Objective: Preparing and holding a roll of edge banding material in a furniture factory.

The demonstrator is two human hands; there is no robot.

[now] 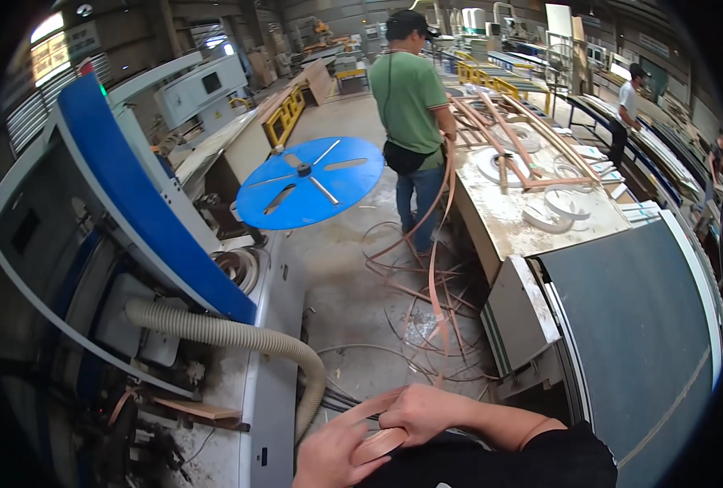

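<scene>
My left hand (327, 460) and my right hand (421, 410) meet at the lower edge, both gripping a thin wood-coloured edging strip (434, 285). The strip is folded flat between my fingers. From my hands it rises along the floor gap to a person in a green shirt (411, 98), who stands with their back to me and holds its far end near their hip.
An open machine with a blue hood (134, 195) and a beige ribbed hose (231, 334) fills the left. A blue slotted disc (308, 183) stands ahead. Loose strips (414, 297) litter the floor. A dusty bench (512, 215) and a dark panel (638, 325) lie right; a person in white (626, 110) stands far back.
</scene>
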